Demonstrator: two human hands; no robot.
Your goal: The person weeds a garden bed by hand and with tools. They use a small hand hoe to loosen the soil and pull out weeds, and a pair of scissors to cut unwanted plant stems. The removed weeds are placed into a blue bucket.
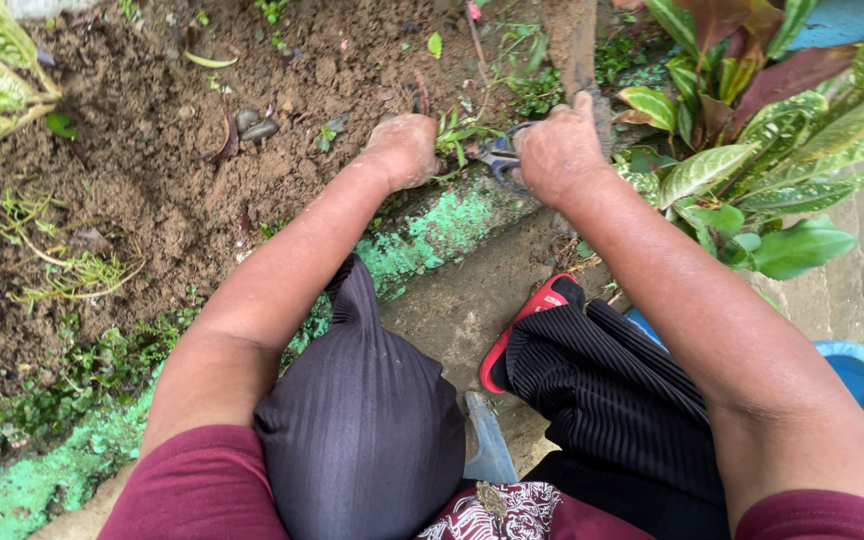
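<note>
Soil-caked and curled into a loose fist, the left hand (404, 150) is pressed to the brown garden earth (152, 170); its fingers are closed around a small tuft of green weed shoots (459, 132), which sprouts just to the right of the knuckles. The right hand (559, 152) is clamped on a pair of grey-handled metal scissors (499, 157), held low between the two hands, the handles under the palm. Whether the blades are apart cannot be told. The scissors' long axis is seen to run leftward from the right fingers towards the weed tuft, so the tuft lies between both sets of fingers, touching the left and just beside the right. Beyond the right fingers a variegated green-and-cream leafy plant (752, 150) is crowded close. Below both, a green-painted concrete kerb (432, 235) is visible.
</note>
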